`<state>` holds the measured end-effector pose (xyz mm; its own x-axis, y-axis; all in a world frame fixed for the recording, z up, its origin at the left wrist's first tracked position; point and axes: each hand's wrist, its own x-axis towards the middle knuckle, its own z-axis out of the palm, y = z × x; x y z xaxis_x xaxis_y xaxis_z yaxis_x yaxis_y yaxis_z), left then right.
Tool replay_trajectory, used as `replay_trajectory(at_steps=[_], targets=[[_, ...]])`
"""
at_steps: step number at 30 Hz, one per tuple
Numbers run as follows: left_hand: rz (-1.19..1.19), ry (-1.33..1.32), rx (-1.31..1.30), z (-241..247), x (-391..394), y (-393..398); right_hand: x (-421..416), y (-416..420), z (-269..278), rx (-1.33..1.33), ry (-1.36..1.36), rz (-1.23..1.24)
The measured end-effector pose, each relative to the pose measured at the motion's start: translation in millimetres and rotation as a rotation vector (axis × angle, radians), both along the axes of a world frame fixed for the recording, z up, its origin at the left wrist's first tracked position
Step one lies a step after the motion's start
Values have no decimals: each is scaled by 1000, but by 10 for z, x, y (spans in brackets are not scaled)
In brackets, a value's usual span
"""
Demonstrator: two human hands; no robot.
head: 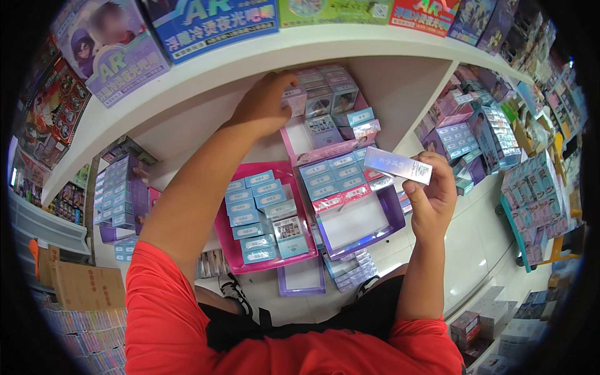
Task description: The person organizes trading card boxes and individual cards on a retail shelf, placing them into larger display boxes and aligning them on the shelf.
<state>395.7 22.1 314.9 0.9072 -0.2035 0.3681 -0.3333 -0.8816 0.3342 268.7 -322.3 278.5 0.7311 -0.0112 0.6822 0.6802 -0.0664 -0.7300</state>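
My right hand (pixel 433 192) holds a slim, shiny lilac card box (pixel 396 165) by its end, tilted above a display tray of blue and red boxes. My left hand (pixel 269 101) reaches into the shelf bay, its fingers at a small lilac box (pixel 294 99) at the left of a pink display box (pixel 293 140); whether it grips that box is unclear. Below stand a magenta tray (pixel 300 255) with light blue boxes (pixel 247 218) and a purple tray (pixel 398 220) with blue and red boxes (pixel 340 173) and a bare white part.
A curved white shelf edge (pixel 328 42) with blister-card packages crosses above my hands, and a shelf divider (pixel 433 103) stands right. Smaller trays (pixel 301 281) lie on the floor between my feet. A teal cart (pixel 513 229) with stacked boxes is at right, a cardboard carton (pixel 89 286) at left.
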Motion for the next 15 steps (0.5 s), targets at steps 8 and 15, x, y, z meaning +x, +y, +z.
replay_trajectory(at_steps=[8, 15], targets=[[285, -37, 467, 83, 64, -352, 51, -113, -114, 7, 13, -110], [-80, -159, 395, 5, -42, -678, -6, -328, -228, 140, 132, -153]])
